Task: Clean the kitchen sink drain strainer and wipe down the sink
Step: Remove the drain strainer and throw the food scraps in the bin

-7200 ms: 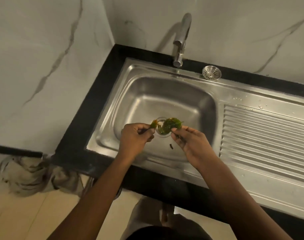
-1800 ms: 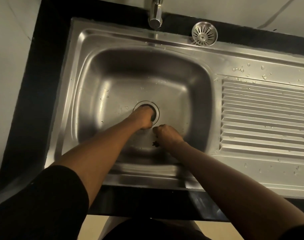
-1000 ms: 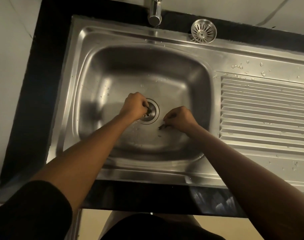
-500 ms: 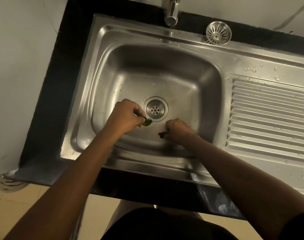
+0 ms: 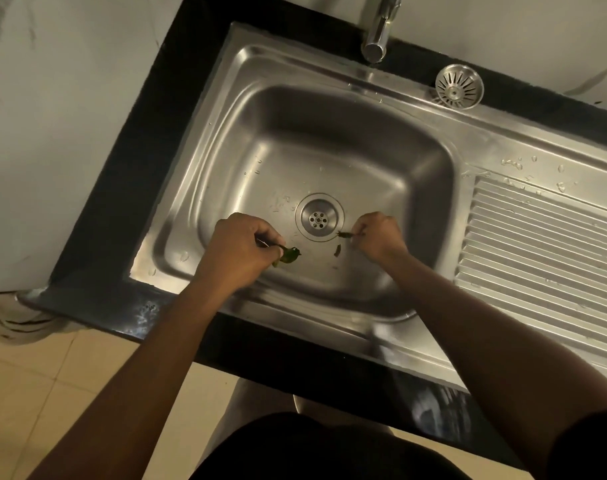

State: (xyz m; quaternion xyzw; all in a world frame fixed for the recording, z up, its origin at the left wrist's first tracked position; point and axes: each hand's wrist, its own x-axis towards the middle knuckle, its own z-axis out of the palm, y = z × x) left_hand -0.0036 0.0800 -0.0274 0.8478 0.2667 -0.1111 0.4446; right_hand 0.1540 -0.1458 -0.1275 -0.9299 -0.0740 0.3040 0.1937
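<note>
Green leaf scraps (image 5: 288, 255) are now pinched in the left hand (image 5: 239, 251), a dark bit (image 5: 344, 234) in the right hand (image 5: 378, 237); the uncovered drain (image 5: 318, 218) looks clear.

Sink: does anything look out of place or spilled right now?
The strainer sits at the back of the sink rim, right of the faucet, not in the drain. A dark scrap lies loose beside the drain. The left hand pinches a green leaf, the right hand a thin stem.
</note>
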